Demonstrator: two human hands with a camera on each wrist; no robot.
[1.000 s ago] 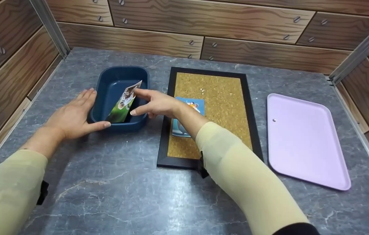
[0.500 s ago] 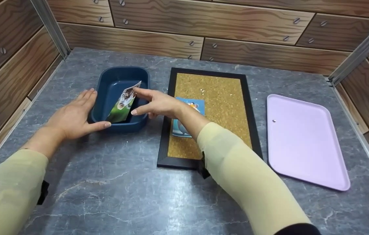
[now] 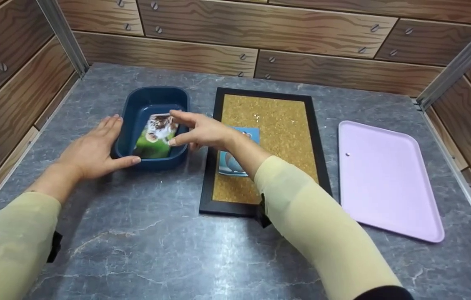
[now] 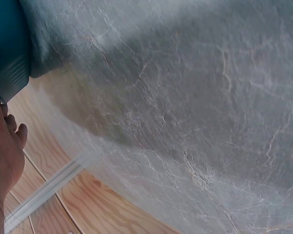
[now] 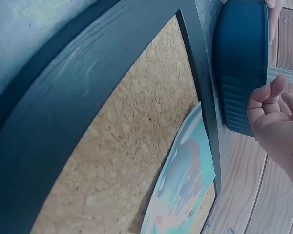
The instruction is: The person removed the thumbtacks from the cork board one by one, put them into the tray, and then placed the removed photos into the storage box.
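A picture card (image 3: pixel 155 139), brown and white above green, lies inside the dark blue bin (image 3: pixel 183 98) with its printed side up. My right hand (image 3: pixel 202 131) reaches over the bin's right rim. Its index fingertip and thumb, spread apart, are at the card's right edge; the other fingers are bent in the right wrist view. Along the bin's left side rests my left hand (image 3: pixel 93 148), fingers straight and thumb at the front rim. The left wrist view catches only part of that hand (image 4: pixel 7 151) beside the bin (image 4: pixel 10 48).
A black-framed cork board (image 3: pixel 277 112) lies right of the bin, under my right forearm. On it sits a blue picture card (image 3: pixel 229 162), partly hidden by the arm. Farther right is a lilac tray (image 3: pixel 385 179) with a small shiny dot. Wood-patterned walls enclose the grey table.
The card in the bin has tipped from a steep slant to lying flatter, so its picture now shows broadly. My two hands have hardly moved.
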